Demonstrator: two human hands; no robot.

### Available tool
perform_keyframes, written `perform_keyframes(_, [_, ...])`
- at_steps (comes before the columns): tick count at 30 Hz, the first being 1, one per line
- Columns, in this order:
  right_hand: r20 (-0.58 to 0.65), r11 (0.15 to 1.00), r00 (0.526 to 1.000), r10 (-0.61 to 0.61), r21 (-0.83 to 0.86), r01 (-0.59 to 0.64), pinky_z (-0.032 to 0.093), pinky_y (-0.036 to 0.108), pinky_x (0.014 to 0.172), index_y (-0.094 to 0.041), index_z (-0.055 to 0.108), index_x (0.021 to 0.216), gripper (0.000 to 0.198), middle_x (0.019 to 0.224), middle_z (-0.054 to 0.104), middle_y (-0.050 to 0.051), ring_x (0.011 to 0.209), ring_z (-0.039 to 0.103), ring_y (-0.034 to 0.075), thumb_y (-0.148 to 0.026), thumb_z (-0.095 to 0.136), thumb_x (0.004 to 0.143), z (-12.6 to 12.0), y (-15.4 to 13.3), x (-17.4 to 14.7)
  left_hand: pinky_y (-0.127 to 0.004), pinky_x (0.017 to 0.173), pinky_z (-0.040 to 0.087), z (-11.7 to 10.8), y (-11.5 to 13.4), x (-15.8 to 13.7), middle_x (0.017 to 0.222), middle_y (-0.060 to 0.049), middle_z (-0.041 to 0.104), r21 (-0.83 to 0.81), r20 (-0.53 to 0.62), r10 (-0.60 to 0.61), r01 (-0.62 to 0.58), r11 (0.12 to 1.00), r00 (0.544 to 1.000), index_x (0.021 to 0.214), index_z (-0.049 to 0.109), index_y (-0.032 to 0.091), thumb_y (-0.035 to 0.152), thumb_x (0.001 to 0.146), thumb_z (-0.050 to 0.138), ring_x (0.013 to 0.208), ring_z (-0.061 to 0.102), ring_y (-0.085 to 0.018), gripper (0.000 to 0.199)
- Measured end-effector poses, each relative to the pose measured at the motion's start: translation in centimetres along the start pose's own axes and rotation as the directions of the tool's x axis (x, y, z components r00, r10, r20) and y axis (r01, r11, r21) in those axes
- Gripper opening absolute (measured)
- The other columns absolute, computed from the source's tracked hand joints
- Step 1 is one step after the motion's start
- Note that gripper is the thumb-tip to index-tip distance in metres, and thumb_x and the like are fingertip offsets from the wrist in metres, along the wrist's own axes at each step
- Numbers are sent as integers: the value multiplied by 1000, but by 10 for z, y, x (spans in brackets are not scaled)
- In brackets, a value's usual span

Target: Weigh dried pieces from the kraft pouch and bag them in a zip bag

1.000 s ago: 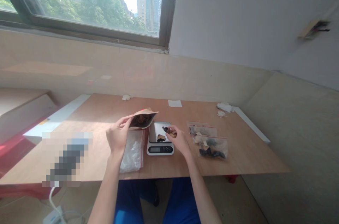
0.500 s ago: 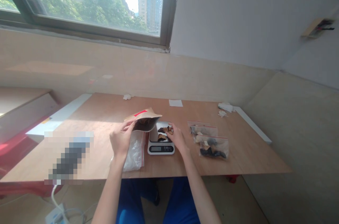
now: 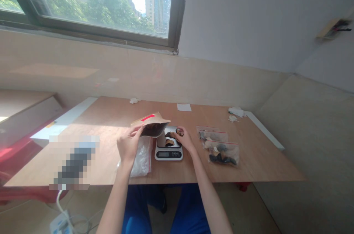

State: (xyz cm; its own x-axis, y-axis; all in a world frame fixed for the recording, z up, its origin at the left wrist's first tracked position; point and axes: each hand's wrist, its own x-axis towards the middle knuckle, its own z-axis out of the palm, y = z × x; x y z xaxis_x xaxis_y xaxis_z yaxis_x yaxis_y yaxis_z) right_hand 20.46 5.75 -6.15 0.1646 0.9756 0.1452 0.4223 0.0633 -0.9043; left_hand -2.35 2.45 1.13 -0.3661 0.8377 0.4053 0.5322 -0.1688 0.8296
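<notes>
Right at the bottom centre of the frame we have blue trousers, and over at lower left a white power strip with its cable. Up onto the wooden tabletop, left side, there's a pixelated object that can't be made out. Near the middle sits the digital scale, display facing us, and just left of it lie clear zip bags. On the scale's tray rests a tan chunk with a black edge, and behind it, at the tray's right side, the right hand has thumb and fingertips pinching dark brown dried pieces. And the left hand? Pinching the side of a kraft paper pouch, tilted, mouth gaping, brown contents inside, its red strip on show. Right of centre, filled zip bags overlap, the nearest holding dark pieces. Farther back, a white paper at centre, crumpled tissue to its left and more white scraps to its right. Beyond them, the beige wall, then upper left, the window, trees and towers outside.
</notes>
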Motion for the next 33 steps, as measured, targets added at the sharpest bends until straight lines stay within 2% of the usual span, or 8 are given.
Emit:
perform_keyframes(5, [-24, 999, 999, -31, 32, 32, 43, 33, 84, -15, 53, 101, 36, 100, 59, 9, 91, 56, 17, -38, 54, 74, -4, 5, 1, -24, 64, 49, -1, 2, -1, 75, 3, 72, -9, 4, -13, 13, 1000, 1000, 79, 70, 28, 42, 71, 61, 77, 67, -19, 19])
perform_keyframes(8, [-79, 999, 996, -37, 30, 40, 41, 33, 88, -15, 53, 99, 32, 103, 58, 10, 96, 55, 17, -38, 47, 78, -9, 9, 0, -23, 64, 49, -1, 2, -1, 73, 3, 71, -6, 4, -24, 24, 1000, 1000, 79, 70, 28, 42, 70, 62, 77, 67, -19, 18])
perform_keyframes(13, [-97, 985, 995, 35, 172, -18, 42, 32, 88, -16, 53, 95, 27, 103, 59, 9, 98, 55, 17, -34, 44, 77, -12, 9, 3, -24, 65, 48, 0, 2, -2, 69, 3, 71, -3, 18, -42, 42, 999, 999, 81, 70, 29, 44, 71, 60, 78, 67, -19, 20])
perform_keyframes(17, [-75, 977, 995, 70, 207, -53, 46, 29, 79, -16, 55, 89, 26, 95, 61, 8, 92, 58, 17, -33, 42, 75, -11, 6, 6, -24, 64, 48, -1, 2, -2, 68, 4, 71, 7, 10, -42, 42, 999, 999, 81, 71, 29, 43, 71, 60, 76, 67, -19, 20])
perform_keyframes(22, [-38, 978, 996, 83, 194, -74, 46, 24, 60, -15, 56, 94, 31, 88, 61, 7, 77, 59, 16, -32, 36, 77, -1, 0, 10, -24, 62, 48, -1, 3, -1, 71, 3, 71, -1, -6, -31, 31, 1000, 1000, 79, 71, 29, 42, 70, 61, 75, 68, -19, 19])
perform_keyframes(28, [63, 993, 997, -54, 111, 47, 46, 24, 66, -16, 57, 87, 20, 87, 62, 4, 77, 57, 13, -23, 43, 76, 27, -22, 28, -25, 66, 48, -1, 4, -2, 69, 3, 71, -9, 12, -50, 50, 999, 999, 80, 70, 28, 44, 71, 60, 79, 67, -20, 21])
perform_keyframes(33, [147, 981, 970, -192, 4, 193, 45, 28, 72, -16, 58, 80, 10, 80, 61, 2, 79, 55, 15, -20, 58, 70, 49, -33, 43, -25, 64, 49, -4, -3, 1, 72, 2, 71, -3, -17, -18, 18, 1000, 1000, 79, 70, 27, 45, 70, 60, 76, 68, -20, 22])
